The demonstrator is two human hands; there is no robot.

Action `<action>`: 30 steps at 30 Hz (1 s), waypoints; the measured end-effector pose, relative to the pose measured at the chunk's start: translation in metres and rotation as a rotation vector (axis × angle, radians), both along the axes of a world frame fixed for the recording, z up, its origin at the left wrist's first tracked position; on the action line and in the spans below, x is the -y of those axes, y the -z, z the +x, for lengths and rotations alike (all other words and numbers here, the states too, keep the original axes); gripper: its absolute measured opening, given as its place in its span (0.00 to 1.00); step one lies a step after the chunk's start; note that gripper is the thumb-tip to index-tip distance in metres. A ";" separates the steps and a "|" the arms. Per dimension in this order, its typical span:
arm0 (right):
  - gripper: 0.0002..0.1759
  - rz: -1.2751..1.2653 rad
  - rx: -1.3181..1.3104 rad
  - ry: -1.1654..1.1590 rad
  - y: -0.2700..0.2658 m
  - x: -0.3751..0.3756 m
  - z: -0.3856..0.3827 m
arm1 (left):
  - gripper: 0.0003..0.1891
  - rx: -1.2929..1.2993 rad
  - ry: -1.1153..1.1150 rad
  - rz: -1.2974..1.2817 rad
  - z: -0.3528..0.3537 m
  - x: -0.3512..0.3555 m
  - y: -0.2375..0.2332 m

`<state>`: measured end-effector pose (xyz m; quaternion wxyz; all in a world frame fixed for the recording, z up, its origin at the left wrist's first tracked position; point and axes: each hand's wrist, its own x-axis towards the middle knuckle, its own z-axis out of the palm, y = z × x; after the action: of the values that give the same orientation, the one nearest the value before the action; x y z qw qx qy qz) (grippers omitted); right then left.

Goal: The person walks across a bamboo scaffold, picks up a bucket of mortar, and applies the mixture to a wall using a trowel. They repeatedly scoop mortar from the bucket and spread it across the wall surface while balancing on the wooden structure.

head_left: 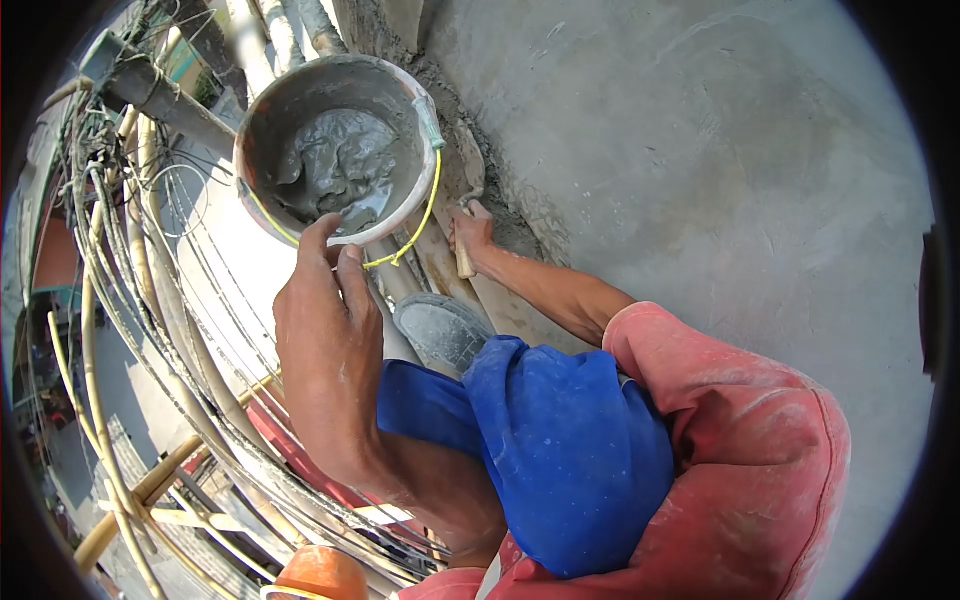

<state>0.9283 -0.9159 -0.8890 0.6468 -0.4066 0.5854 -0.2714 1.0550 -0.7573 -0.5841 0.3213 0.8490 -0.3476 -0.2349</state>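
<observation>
My left hand (328, 300) is at the near rim of a bucket (408, 205), fingertips over the edge and thumb just outside it, apparently gripping the rim. Wet grey mortar (345, 160) lies inside the bucket, and a yellow cord handle (432, 205) hangs down its right side. To the right of the bucket, my right hand (472, 228) is closed round the wooden handle of a trowel (470, 155). Its mortar-smeared blade points away from me, close to the wall's rough edge.
A grey plastered wall (700, 180) fills the right side. Bamboo poles (175, 465) and bundled cables (150, 320) run along the left, above a drop. A dusty boot (440, 328) stands on the poles below the bucket. An orange container (322, 573) is at the bottom.
</observation>
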 end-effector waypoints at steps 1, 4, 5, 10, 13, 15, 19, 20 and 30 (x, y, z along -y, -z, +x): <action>0.14 0.006 -0.009 -0.001 -0.004 0.000 -0.005 | 0.16 -0.009 -0.001 0.006 0.000 0.001 0.002; 0.15 0.049 -0.047 -0.078 -0.014 0.004 -0.031 | 0.15 -0.028 -0.002 0.036 -0.005 0.002 -0.007; 0.15 0.049 -0.047 -0.080 -0.018 0.003 -0.038 | 0.15 -0.004 0.059 -0.013 -0.013 0.003 -0.023; 0.16 0.118 -0.094 -0.101 -0.031 -0.031 -0.047 | 0.15 -0.097 -0.015 0.030 -0.003 0.001 -0.003; 0.16 0.100 -0.138 -0.111 -0.038 -0.034 -0.038 | 0.15 -0.011 0.004 -0.048 -0.001 -0.004 0.008; 0.17 -0.066 -0.242 -0.180 -0.036 -0.015 -0.028 | 0.15 0.011 0.002 -0.045 0.000 -0.005 0.008; 0.17 -0.096 -0.249 -0.139 -0.030 0.020 -0.006 | 0.15 0.008 -0.005 0.015 -0.002 -0.007 0.000; 0.17 -0.004 -0.176 -0.119 -0.027 0.025 -0.003 | 0.15 -0.018 -0.002 -0.031 -0.005 -0.008 -0.003; 0.18 0.151 -0.073 -0.207 -0.014 0.011 -0.030 | 0.16 -0.050 -0.002 -0.041 -0.008 -0.005 -0.008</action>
<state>0.8986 -0.9271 -0.8746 0.6784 -0.4247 0.5821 -0.1434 1.0471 -0.7520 -0.5759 0.3475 0.8364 -0.3435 -0.2485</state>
